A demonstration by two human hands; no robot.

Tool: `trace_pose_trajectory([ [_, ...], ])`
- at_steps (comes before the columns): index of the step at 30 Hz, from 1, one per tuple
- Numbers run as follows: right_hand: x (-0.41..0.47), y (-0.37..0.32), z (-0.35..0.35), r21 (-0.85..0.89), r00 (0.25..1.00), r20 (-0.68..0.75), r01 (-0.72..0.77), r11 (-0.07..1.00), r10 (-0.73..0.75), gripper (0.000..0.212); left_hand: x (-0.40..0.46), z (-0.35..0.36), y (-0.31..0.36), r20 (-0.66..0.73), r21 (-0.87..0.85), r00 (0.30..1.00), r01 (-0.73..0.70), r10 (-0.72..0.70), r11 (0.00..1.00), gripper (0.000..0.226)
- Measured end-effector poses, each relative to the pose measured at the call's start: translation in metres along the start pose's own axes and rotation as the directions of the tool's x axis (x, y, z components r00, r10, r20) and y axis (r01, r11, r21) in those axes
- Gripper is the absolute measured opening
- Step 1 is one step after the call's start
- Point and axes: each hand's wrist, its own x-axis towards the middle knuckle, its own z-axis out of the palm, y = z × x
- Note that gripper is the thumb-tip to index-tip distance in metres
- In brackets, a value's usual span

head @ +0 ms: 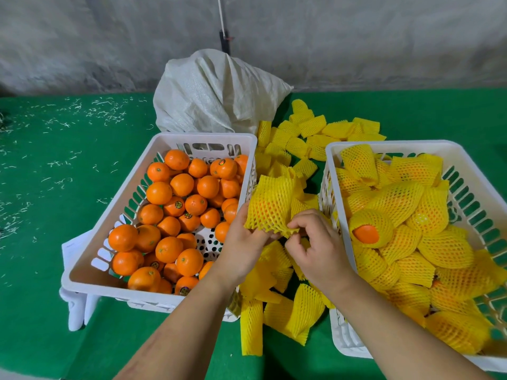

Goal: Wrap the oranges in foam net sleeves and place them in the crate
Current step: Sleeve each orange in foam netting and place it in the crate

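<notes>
There are two white crates, two hands, one white sack and lots of yellow foam net sleeves. The bare oranges [181,185] are too many to count surely, about forty. The loose sleeves [301,311] lying between the crates are about twenty or more.

Both arms reach forward from the bottom of the view. The left hand [244,242] holds up one orange in a yellow sleeve [270,207] from below, with its fingers curled around the bottom of the net. The right hand [315,242] is just beside it, knuckles up, and its fingertips pinch the open bottom edge of the same sleeve. This wrapped orange is in the air between the two crates, above the loose sleeves.

The left crate [82,272] holds only bare oranges, and some have small round stickers. A bit of its holey floor shows near the right side.

The right crate [395,146] is piled with wrapped oranges [439,248]. One of them [366,234] pokes out of its net.

The white sack [216,91] sits behind the left crate on the green table [55,174]. Small white shreds [82,111] lie on the table's left side.
</notes>
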Motion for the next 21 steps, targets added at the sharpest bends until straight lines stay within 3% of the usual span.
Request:
trace_pose_trajectory([
  [4, -0.005, -0.002, 0.002, 0.048, 0.978, 0.176, -0.126, 0.991, 0.115, 0.02, 0.002, 0.0, -0.001, -0.084, 0.084, 0.996, -0.012, 0.019, 0.996, 0.051],
  [7, -0.005, -0.001, 0.004, 0.058, 0.926, 0.303, -0.254, 0.965, 0.225, 0.024, 0.003, -0.006, -0.006, 0.001, 0.056, 1.0, 0.02, -0.02, 0.998, 0.067],
  [10, -0.003, 0.001, 0.002, 0.054, 0.91, 0.301, -0.315, 0.948, 0.285, 0.022, 0.003, -0.013, -0.01, 0.073, 0.03, 0.997, 0.019, -0.021, 0.999, 0.085],
  [12, -0.004, -0.001, 0.001, 0.05, 0.924, 0.288, -0.277, 0.96, 0.252, 0.022, 0.002, -0.015, -0.012, 0.084, 0.042, 0.996, -0.029, 0.025, 0.999, 0.081],
  [14, -0.006, -0.004, 0.001, 0.059, 0.934, 0.303, -0.218, 0.974, 0.191, 0.018, 0.001, -0.013, -0.012, 0.027, 0.069, 0.997, -0.068, 0.066, 0.995, 0.072],
  [16, -0.007, -0.006, -0.001, 0.147, 0.931, 0.296, -0.265, 0.953, 0.213, 0.018, 0.004, -0.012, -0.013, -0.066, 0.077, 0.993, -0.088, 0.093, 0.993, 0.071],
  [18, -0.003, -0.006, -0.005, 0.275, 0.913, 0.233, -0.392, 0.878, 0.335, 0.039, 0.006, -0.011, -0.016, -0.082, 0.083, 0.99, -0.112, 0.118, 0.99, 0.069],
  [21, 0.005, -0.005, -0.008, 0.392, 0.769, 0.31, -0.639, 0.662, 0.559, 0.077, 0.005, -0.008, -0.022, 0.083, 0.256, 0.985, -0.168, 0.151, 0.952, 0.073],
])
